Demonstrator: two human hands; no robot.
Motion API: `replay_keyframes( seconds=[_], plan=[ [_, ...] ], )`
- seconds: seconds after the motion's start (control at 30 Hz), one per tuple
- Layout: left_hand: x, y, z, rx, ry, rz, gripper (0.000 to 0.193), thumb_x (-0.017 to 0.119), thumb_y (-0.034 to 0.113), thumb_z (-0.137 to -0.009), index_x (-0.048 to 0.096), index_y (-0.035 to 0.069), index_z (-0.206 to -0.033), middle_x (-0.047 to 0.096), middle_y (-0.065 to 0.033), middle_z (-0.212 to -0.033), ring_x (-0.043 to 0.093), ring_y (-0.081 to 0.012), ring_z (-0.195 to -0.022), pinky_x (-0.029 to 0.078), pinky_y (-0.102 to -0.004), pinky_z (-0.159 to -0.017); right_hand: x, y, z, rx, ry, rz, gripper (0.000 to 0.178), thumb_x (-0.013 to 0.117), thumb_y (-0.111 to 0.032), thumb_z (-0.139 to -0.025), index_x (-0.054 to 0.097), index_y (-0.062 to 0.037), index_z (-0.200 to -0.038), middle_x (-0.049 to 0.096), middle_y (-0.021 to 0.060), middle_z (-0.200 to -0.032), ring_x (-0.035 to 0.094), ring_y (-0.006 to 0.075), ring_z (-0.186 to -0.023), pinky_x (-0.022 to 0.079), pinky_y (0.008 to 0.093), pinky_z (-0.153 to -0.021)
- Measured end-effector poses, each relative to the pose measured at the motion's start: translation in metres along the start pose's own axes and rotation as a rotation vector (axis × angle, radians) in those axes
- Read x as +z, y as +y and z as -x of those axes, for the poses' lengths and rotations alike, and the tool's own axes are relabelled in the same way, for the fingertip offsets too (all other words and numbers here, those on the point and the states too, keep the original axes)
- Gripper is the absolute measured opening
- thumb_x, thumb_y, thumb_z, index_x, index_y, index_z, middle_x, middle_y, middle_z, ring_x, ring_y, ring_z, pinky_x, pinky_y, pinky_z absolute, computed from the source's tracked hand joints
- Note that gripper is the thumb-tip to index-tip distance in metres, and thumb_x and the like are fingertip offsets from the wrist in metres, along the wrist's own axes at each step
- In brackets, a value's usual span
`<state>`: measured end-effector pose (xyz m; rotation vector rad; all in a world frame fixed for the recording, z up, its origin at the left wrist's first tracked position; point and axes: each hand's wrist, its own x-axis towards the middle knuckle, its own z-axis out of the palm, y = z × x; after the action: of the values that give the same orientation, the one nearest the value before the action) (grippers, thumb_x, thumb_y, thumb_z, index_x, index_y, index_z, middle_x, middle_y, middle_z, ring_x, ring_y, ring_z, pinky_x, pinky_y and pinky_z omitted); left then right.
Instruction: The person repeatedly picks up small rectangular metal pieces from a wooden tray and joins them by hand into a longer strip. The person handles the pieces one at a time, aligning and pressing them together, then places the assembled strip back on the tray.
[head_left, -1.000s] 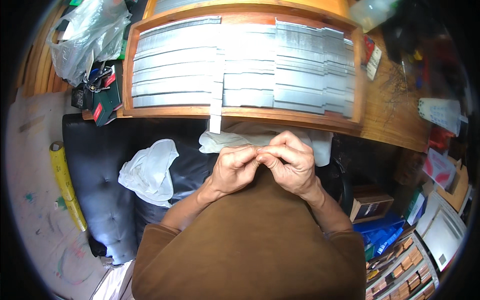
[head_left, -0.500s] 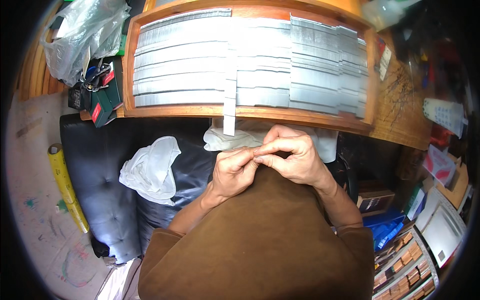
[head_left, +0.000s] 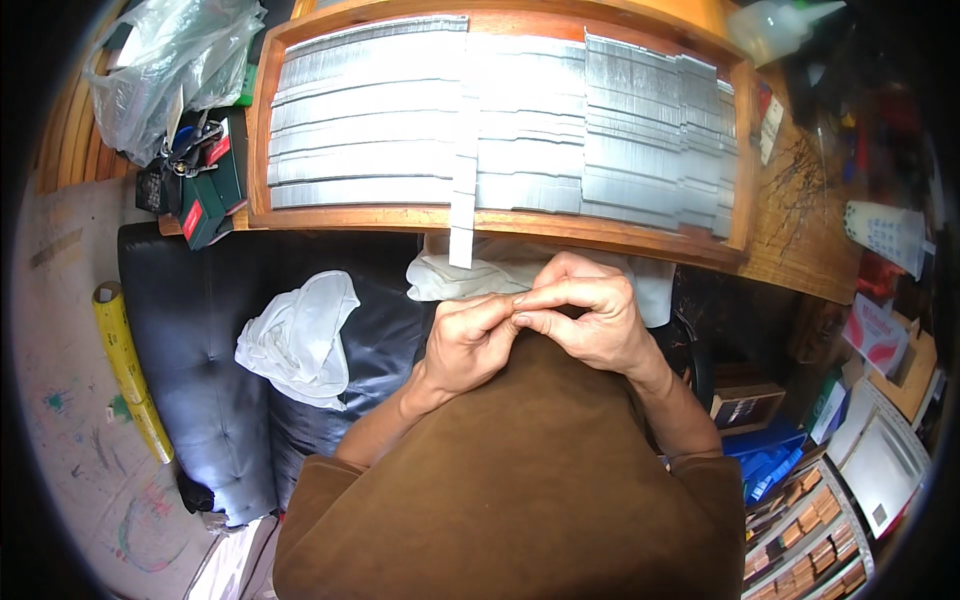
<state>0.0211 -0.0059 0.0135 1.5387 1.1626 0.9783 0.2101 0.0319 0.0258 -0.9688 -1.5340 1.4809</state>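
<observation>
Head view: left hand (head_left: 468,342), right hand (head_left: 605,322) meet, fingertips (head_left: 532,298) pinched together; cannot tell whether anything held.

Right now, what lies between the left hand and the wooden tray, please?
In the head view, white cloth and a pale strip's end show between the left hand and the tray.

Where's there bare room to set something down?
The black padded seat has a bare patch between the yellow roll and the white cloth. Stained floor left of that roll also looks free. It's crowded at the wooden tray, packed with metal strips, and to its left, with green boxes and a plastic bag.
</observation>
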Motion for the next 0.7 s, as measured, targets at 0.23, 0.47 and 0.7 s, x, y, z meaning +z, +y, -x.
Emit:
replay_keyframes(
  seconds=[0.23, 0.47, 0.7],
  plan=[
    [0.0006, -0.0022, 0.0030, -0.020, -0.031, 0.014, 0.019, 0.067, -0.009, -0.087, 0.073, -0.004, -0.104, 0.074, -0.0159, -0.083, 0.073, -0.0246, -0.070, 0.055, -0.0301, -0.063, -0.0018, 0.0016, 0.0015, -0.022, 0.000, -0.010, 0.014, 0.083, 0.001, -0.080, 0.079, -0.0011, -0.093, 0.069, 0.0060, -0.082, 0.066, 0.0140, -0.074, 0.052, 0.0264, -0.063],
    [0.0021, 0.0011, 0.0011, -0.007, -0.007, 0.009, 0.016, 0.066, -0.008, -0.089, 0.074, -0.005, -0.102, 0.075, -0.0147, -0.082, 0.073, -0.0198, -0.070, 0.054, -0.0271, -0.062, -0.0029, -0.0002, -0.0001, -0.041, -0.001, -0.005, 0.012, 0.082, 0.001, -0.080, 0.078, -0.0004, -0.091, 0.070, 0.0065, -0.082, 0.066, 0.0144, -0.073, 0.052, 0.0265, -0.063],
    [-0.0001, -0.0005, 0.0018, -0.016, -0.031, 0.001, 0.024, 0.067, -0.009, -0.086, 0.073, -0.004, -0.109, 0.074, -0.0170, -0.083, 0.073, -0.0269, -0.069, 0.055, -0.0310, -0.061, -0.0036, -0.0005, -0.0009, -0.038, -0.007, -0.011, 0.011, 0.082, 0.002, -0.080, 0.078, 0.0000, -0.090, 0.070, 0.0067, -0.081, 0.066, 0.0143, -0.073, 0.053, 0.0266, -0.063]
  ],
)
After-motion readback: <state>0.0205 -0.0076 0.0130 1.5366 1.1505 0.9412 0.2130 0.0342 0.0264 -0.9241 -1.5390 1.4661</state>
